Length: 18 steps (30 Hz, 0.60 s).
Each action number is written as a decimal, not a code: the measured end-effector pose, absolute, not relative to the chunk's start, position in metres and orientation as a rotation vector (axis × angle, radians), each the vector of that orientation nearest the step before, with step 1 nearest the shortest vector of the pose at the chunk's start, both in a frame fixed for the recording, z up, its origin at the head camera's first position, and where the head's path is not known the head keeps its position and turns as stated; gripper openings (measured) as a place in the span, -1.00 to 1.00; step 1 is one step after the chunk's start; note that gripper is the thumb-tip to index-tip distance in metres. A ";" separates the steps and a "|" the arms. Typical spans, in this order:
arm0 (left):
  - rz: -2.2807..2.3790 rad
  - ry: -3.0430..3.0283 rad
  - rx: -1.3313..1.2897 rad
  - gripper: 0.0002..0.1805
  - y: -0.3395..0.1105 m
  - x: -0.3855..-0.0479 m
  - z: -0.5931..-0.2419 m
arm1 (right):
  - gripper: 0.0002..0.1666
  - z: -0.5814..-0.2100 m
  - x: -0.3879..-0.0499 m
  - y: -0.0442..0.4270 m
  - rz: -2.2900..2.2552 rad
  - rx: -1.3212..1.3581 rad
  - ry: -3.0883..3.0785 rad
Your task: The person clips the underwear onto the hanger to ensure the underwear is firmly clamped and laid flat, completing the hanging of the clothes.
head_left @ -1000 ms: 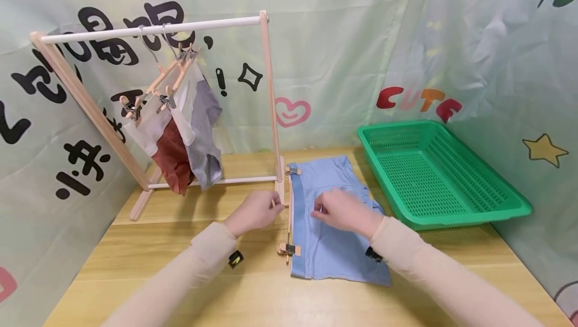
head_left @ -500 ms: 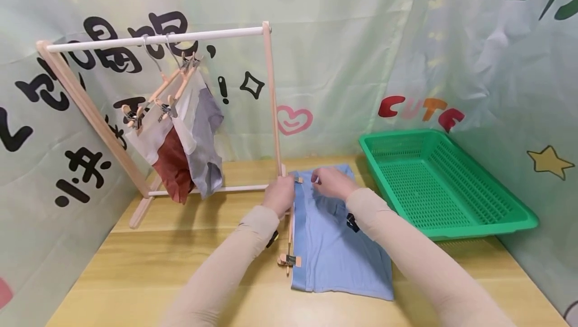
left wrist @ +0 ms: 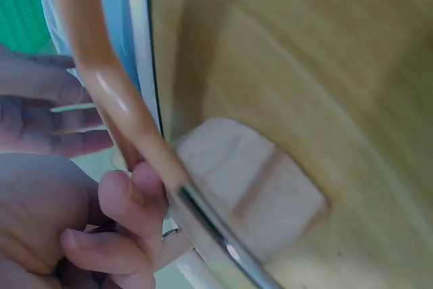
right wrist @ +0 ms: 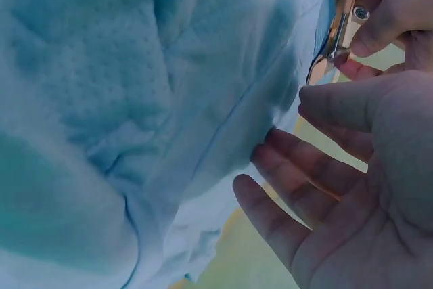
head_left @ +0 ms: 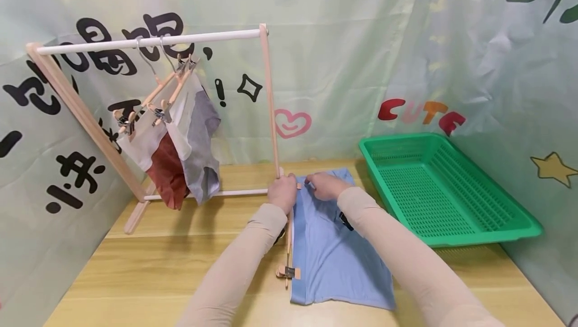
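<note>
Light blue shorts [head_left: 343, 262] lie flat on the table, their darker waistband along a wooden clip hanger [head_left: 289, 239]. The near clip [head_left: 289, 272] bites the waistband. At the far end, my left hand [head_left: 282, 194] pinches the other clip [right wrist: 335, 55], seen closely in the right wrist view. The hanger's metal hook [left wrist: 233, 245] shows in the left wrist view. My right hand [head_left: 326, 186] is over the far waistband corner; in the right wrist view its fingers [right wrist: 318, 160] are loosely extended at the fabric's edge. Whether its thumb holds cloth is hidden.
A wooden rack with a white rail [head_left: 153, 41] stands at the left, its right foot close to my left hand. Two hangers carry a white-and-rust garment [head_left: 167, 171] and a grey one [head_left: 203, 141]. At the right sits a green plastic basket [head_left: 487, 239].
My left hand has moved right and away from me onto the far clip. My right hand has moved away from me, to the far waistband corner. The head view has tilted slightly.
</note>
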<state>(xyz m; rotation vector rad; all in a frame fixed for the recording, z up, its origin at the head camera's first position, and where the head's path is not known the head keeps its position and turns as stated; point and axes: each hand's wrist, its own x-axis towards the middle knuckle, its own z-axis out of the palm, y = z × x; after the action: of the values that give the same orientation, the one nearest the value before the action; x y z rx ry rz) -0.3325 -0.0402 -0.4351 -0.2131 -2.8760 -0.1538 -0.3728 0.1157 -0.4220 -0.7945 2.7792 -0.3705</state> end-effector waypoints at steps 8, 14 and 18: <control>-0.166 -3.006 -0.222 -0.87 -0.055 -0.326 -0.429 | -0.60 -0.412 -0.361 0.121 -0.300 -0.812 2.744; -0.360 -3.102 -0.164 -0.91 -0.067 -0.314 -0.411 | -0.60 -0.407 -0.357 0.118 -0.269 -0.851 2.730; -0.515 -3.111 -0.135 -0.88 -0.076 -0.306 -0.401 | -0.61 -0.408 -0.359 0.109 -0.272 -0.953 2.749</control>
<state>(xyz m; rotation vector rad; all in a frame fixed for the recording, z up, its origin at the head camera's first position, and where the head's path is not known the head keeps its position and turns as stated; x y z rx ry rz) -0.3058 -0.0764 -0.4011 -0.1350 -3.1111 -0.5154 -0.3595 0.1092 -0.4081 -0.9527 2.7486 -0.2722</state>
